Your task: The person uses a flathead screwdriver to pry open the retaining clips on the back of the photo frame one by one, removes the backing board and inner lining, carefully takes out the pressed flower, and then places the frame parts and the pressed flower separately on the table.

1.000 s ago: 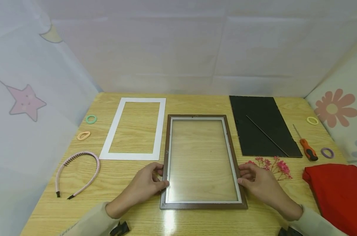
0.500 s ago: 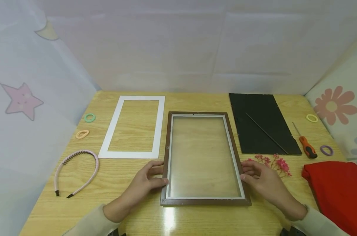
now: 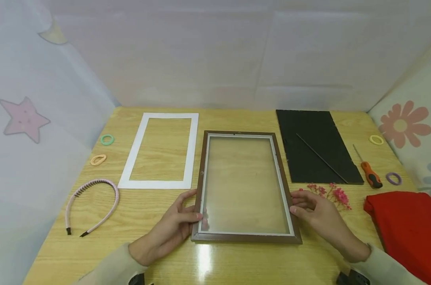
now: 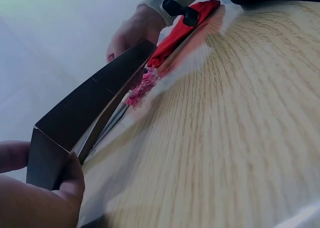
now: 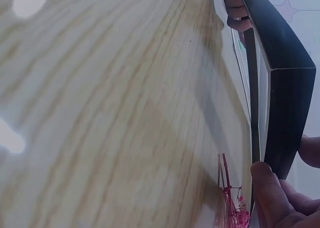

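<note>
A brown picture frame (image 3: 246,238) with a white inner lip and a clear pane (image 3: 245,182) is in the middle of the head view. My left hand (image 3: 174,223) grips its left side near the lower corner, thumb on top and fingers beneath. On the opposite side, my right hand (image 3: 319,213) grips the rim the same way. Both wrist views show a gap under the frame (image 4: 92,100), so it is held above the table (image 4: 200,138). In the right wrist view, the right fingers (image 5: 270,193) curl under the dark edge.
A white mat border (image 3: 137,184) lies at left above a pink headband (image 3: 114,198) and two hair ties. At right are a black backing board (image 3: 308,158) bearing a thin rod, pink flowers (image 3: 340,196), an orange screwdriver (image 3: 370,174), two more hair ties and red cloth (image 3: 404,225).
The frame has shifted slightly up the head view, both hands staying on its sides. The whole scene has also moved up a little as the head camera tilted.
</note>
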`<act>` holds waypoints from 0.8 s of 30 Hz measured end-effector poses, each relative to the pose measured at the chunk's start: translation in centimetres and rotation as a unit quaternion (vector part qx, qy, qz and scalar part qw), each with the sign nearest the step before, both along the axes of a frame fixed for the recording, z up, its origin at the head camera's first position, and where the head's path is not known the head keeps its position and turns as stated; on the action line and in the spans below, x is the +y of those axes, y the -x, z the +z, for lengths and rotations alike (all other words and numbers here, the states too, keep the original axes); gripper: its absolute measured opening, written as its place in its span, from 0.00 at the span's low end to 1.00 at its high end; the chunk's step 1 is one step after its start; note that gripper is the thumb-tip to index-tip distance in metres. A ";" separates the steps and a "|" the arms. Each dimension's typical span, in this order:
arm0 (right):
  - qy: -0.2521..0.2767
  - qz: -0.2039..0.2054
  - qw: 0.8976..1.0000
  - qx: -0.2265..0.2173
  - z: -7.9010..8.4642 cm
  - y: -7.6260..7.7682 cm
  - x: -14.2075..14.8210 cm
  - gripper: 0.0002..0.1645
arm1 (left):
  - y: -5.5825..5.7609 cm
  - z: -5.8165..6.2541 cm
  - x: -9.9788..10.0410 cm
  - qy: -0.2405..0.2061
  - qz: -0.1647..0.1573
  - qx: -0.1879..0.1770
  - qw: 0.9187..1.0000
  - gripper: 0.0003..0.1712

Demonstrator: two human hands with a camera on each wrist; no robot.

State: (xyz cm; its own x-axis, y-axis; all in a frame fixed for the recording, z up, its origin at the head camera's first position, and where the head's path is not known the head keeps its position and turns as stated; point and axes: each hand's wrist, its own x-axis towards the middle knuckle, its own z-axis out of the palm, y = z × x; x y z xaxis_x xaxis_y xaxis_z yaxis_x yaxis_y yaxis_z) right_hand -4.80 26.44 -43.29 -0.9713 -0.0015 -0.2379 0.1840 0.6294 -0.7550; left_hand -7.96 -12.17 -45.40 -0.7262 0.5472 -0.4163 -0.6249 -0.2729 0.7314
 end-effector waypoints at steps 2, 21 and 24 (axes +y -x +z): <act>0.008 0.002 1.000 0.003 0.1 0.1 0.0 0.29 | 0.1 -0.1 0.0 -0.030 0.005 -0.010 0.999 0.50; 0.051 -0.001 0.998 0.035 -0.1 -0.2 0.2 0.27 | -0.2 -0.4 0.4 -0.092 -0.015 -0.015 0.996 0.43; 0.062 0.001 0.997 0.037 0.0 -0.3 0.2 0.26 | -0.2 -0.5 0.5 -0.103 -0.025 -0.012 0.994 0.42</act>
State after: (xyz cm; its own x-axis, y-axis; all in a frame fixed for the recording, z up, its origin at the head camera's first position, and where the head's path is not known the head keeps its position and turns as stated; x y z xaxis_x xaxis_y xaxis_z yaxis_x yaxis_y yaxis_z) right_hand -4.47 26.64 -43.33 -0.9862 -0.0290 -0.1629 0.1229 0.5309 -0.8385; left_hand -7.81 -11.71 -45.90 -0.6871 0.6577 -0.3087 -0.6583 -0.3839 0.6475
